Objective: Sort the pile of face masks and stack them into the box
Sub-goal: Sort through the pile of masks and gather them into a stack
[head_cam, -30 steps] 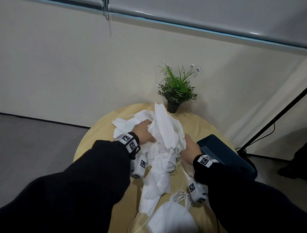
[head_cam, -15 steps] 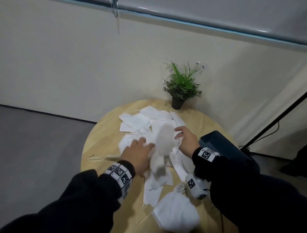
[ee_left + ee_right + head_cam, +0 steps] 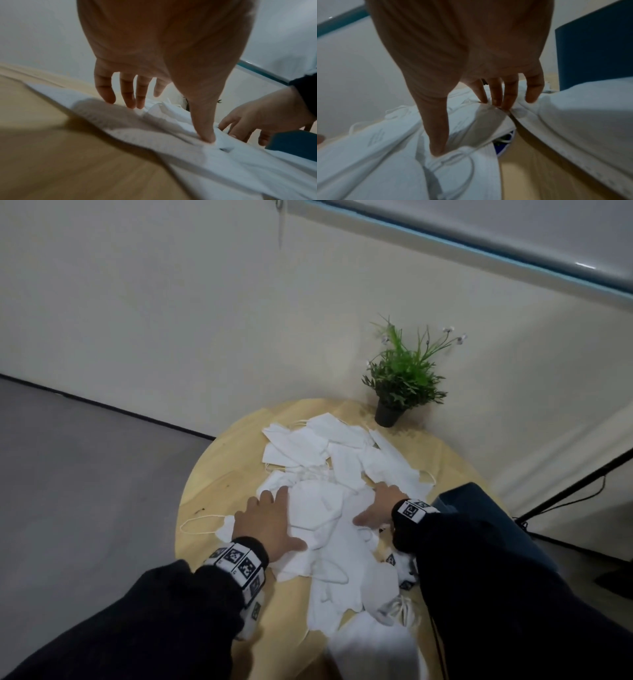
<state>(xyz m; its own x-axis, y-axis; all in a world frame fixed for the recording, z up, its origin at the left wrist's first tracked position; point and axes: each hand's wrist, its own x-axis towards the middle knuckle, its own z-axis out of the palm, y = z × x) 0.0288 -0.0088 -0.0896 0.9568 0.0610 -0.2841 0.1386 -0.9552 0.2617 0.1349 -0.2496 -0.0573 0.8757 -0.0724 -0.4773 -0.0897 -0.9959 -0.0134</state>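
Note:
A loose pile of white face masks (image 3: pixel 329 508) is spread over the round wooden table (image 3: pixel 212 498). My left hand (image 3: pixel 270 518) lies flat on the pile's left side, fingers straight; in the left wrist view the left hand (image 3: pixel 163 111) has its thumb pressing a mask (image 3: pixel 171 146). My right hand (image 3: pixel 373 505) rests on the pile's right side; in the right wrist view the right hand (image 3: pixel 469 128) has straight fingers and thumb touching the masks (image 3: pixel 385 142). The dark blue box (image 3: pixel 479 508) stands just right of my right wrist, its inside hidden.
A small potted plant (image 3: pixel 400 381) stands at the table's far edge against the wall. More masks (image 3: pixel 373 645) lie near the front edge. A black stand leg (image 3: pixel 568 484) and cable run along the floor at right. Bare wood shows at the left.
The bunch of masks my hands held raised a second ago has dropped onto the table. Both hands have let go and now lie flat on the spread pile.

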